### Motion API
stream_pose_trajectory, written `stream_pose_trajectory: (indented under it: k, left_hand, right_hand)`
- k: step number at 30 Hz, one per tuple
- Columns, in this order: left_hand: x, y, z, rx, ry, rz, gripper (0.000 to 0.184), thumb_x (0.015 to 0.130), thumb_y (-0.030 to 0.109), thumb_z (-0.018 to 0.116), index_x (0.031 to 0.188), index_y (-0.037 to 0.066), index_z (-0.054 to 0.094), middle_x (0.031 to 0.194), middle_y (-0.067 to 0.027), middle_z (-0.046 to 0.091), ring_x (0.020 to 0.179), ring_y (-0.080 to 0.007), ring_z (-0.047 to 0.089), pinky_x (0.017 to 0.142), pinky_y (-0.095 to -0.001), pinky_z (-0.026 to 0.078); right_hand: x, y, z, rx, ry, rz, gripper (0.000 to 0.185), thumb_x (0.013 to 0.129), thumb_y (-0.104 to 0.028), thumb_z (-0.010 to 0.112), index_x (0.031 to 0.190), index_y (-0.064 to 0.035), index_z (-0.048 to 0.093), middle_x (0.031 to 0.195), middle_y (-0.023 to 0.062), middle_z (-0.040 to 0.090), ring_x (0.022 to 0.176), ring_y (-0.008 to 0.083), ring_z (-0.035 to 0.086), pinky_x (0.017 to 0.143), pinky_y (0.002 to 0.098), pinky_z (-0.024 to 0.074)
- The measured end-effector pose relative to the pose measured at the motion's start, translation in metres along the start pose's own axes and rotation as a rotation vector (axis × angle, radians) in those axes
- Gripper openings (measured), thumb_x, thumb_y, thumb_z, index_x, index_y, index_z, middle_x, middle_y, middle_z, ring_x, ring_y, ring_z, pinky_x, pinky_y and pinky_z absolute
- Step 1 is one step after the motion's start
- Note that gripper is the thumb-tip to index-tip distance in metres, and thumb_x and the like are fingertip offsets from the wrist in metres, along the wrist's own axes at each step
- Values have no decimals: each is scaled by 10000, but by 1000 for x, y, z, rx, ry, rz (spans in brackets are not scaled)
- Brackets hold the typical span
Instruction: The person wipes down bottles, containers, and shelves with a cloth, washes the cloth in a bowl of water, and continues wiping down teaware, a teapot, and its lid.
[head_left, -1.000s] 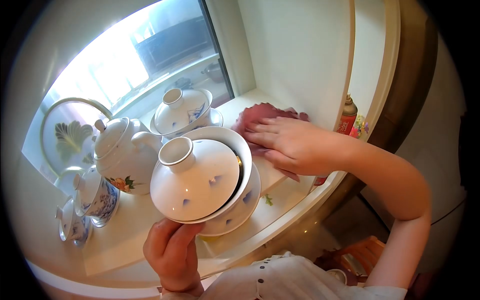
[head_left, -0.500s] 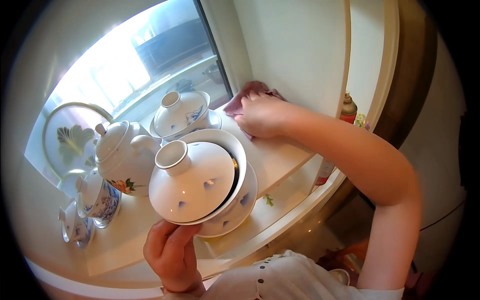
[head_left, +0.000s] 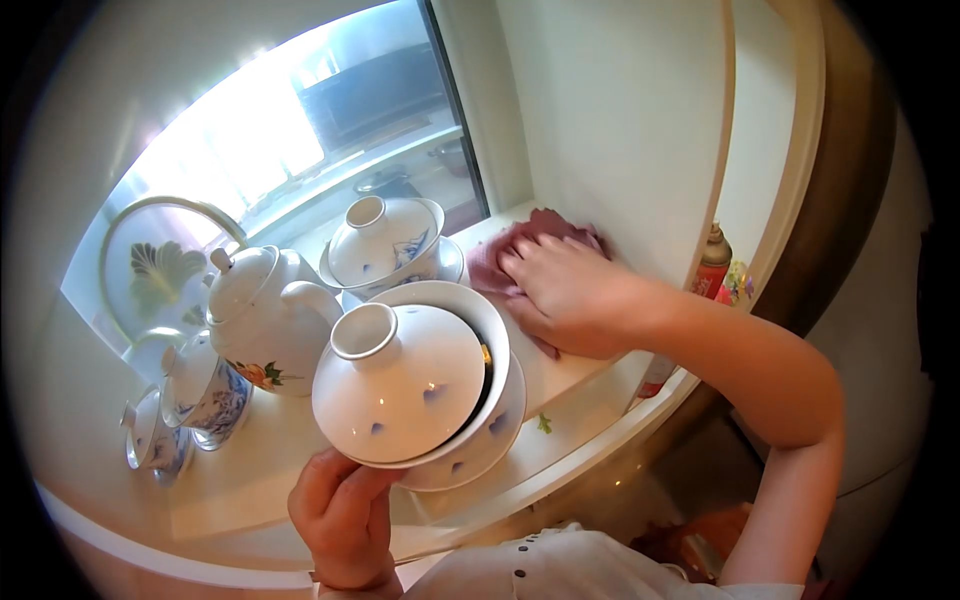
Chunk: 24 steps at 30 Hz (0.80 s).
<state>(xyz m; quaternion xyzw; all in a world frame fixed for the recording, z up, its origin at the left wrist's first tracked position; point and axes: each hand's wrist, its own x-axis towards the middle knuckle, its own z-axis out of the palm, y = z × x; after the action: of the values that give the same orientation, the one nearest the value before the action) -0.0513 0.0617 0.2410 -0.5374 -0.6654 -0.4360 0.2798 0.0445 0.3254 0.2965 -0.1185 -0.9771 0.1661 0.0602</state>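
"Left hand (head_left: pixel 345 530) is clamping at the near rim of the saucer (head_left: pixel 500 445); its fingertips are partly hiding underneath. Right hand (head_left: pixel 575 295) is lying palm down on the cloth (head_left: pixel 488 270), fingers extending rather than pinching."

"What is changing?"

"Right hand and cloth are sitting farther out from the shelf's back right corner than half a second ago; contact is therefore shifting toward the front edge of the shelf (head_left: pixel 570 372)."

"And the pose?"

"Right elbow is bending outward; forearm is slanting in over the shelf's right end; left wrist is rising from below the front edge."

"Where is the crockery?"

"Lidded bowl (head_left: pixel 400 390) is resting on that saucer, apparently above the front edge; its lid is sitting askew, leaving a dark gap; the teapot (head_left: pixel 260 330) is standing behind it to the left; another lidded bowl (head_left: pixel 390 240) is standing near the back edge."
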Motion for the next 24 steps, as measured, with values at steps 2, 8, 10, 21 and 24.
stream_pose_trajectory:
  k: [2, 8, 10, 21, 24]
  left_hand:
    - [0, -1, 0, 9, 3, -7, 225, 665, -104, 721, 843, 34, 711, 862, -88, 658, 756, -245, 652, 640, -301, 513]
    - [-8, 2, 6, -11, 51, -129, 188, 640, -98, 569, 757, 11, 668, 849, -104, 624, 808, -236, 610, 730, -302, 467]
    - [-6, -1, 5, -3, 40, -121, 182, 638, -99, 570, 749, 9, 665, 851, -107, 630, 815, -237, 613, 736, -302, 466]
    - [4, 9, 2, -50, -46, -51, 242, 658, -102, 716, 888, -29, 706, 889, -119, 670, 793, -249, 677, 659, -300, 537]
    - [6, 15, 3, -59, -68, -97, 201, 704, -93, 722, 895, -30, 707, 895, -122, 671, 800, -247, 679, 678, -304, 547]
  right_hand:
    - [-11, -11, -12, -159, -95, 15, 499, 983, -271, 407, 1306, 107, 448, 1350, 291, 451, 1263, 434, 415, 1096, 486, 308]
    - [-36, -16, -18, -152, -111, 3, 536, 958, -305, 490, 1323, 87, 465, 1382, 297, 447, 1307, 436, 400, 1125, 481, 290]
    - [-43, -21, -22, -132, -116, 4, 551, 949, -317, 518, 1328, 80, 471, 1393, 299, 446, 1322, 437, 395, 1135, 479, 284]
    - [-71, 15, 21, -256, 510, -544, 435, 806, -224, 720, 1147, 28, 627, 1138, 216, 647, 1040, 376, 634, 914, 441, 512]
    - [-80, 11, 22, -346, 661, -615, 330, 772, -148, 713, 1055, 18, 673, 1043, 176, 688, 925, 332, 681, 804, 386, 563]
